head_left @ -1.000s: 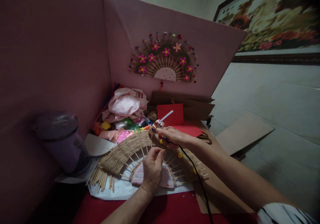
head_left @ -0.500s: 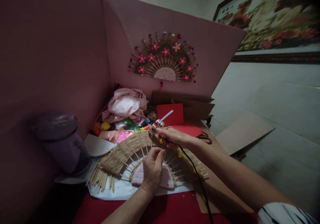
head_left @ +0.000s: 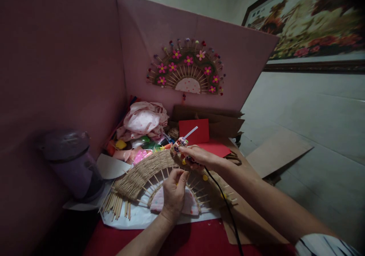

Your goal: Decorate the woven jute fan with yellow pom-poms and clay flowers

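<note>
- Fan [head_left: 134, 178]: woven half-ring on sticks, w/ spotted half-disc at centre; lies on white sheet [head_left: 134, 222] in front of person, R part reaching over cardboard [head_left: 251, 225].
- Yellow dots [head_left: 205, 177]: spaced along R side of fan.
- L hand [head_left: 174, 191]: above half-disc; thumb & fingertips pinched together; can't tell if anything is btw. them.
- R hand [head_left: 198, 155]: closed around patterned tool [head_left: 179, 145], over fan's band; white rod [head_left: 190, 132] sticks out of tool, black cord [head_left: 228, 208] trails toward person.
- Tub [head_left: 76, 172]: lilac w/ dark lid, far L; contents can't be made out.
- Clear packs [head_left: 140, 156]: behind fan; hold pink, green & orange matl.; exact no. & contents unclear.
- Cloth [head_left: 145, 119]: spotted pink, heaped behind packs; twine ball [head_left: 173, 133] & red card [head_left: 194, 130] to its R.
- Loose sticks [head_left: 115, 204]: bundled by fan's L end.
- 2nd fan [head_left: 188, 61]: w/ pink flowers, on upright pink board [head_left: 159, 24], bkgd.
</note>
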Motion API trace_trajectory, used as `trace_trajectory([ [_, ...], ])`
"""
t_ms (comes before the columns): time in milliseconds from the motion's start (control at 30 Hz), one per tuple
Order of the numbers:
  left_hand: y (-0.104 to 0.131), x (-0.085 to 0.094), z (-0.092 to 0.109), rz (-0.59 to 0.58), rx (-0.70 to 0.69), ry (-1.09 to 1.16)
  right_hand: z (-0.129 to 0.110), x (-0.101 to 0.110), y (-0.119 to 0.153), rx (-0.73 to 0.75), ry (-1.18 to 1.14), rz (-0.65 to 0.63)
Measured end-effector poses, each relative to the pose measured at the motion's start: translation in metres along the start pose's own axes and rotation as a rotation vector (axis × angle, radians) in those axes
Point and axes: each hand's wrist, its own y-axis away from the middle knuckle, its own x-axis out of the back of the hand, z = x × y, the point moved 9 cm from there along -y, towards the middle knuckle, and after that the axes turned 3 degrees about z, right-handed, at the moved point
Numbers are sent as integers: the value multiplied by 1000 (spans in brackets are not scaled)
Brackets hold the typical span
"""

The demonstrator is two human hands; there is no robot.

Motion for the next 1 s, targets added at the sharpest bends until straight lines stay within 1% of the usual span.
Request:
trace_trajectory([
  [167, 0, 0, -1, 2, -1, 7, -3, -3, 2, 25, -91, -41],
  [300, 0, 1, 0, 5, -5, 1, -2, 0, 3, 29, -94, -9],
  [367, 0, 1, 0, 7, -9, -3, -3, 0, 3, 42, -132, -1],
  [467, 0, 0, 1, 2, -8, 3, -7, 0, 6, 84, -246, -33],
  [633, 0, 2, 4, 25, -21, 4, -10, 0, 14, 96, -374, -98],
  [700, 0, 2, 7, 20, -31, -7, -15, 4, 20, 146, -440, -115],
  [767, 0, 1, 8, 15, -36, -15, -21, 18, 28, 231, -478, -66],
  [800, 0, 1, 8, 14, -38, -16, -25, 30, 34, 288, -492, -11],
  [833, -1, 1, 7, 15, -40, -14, -27, 46, 40, 350, -500, 61],
  [900, -2, 1, 7, 16, -43, -7, -28, 84, 59, 475, -476, 238],
  [933, -2, 1, 6, 18, -46, -5, -25, 103, 70, 518, -417, 328],
  [1000, -4, 1, 5, 11, -45, -3, -10, 138, 92, 534, -194, 486],
])
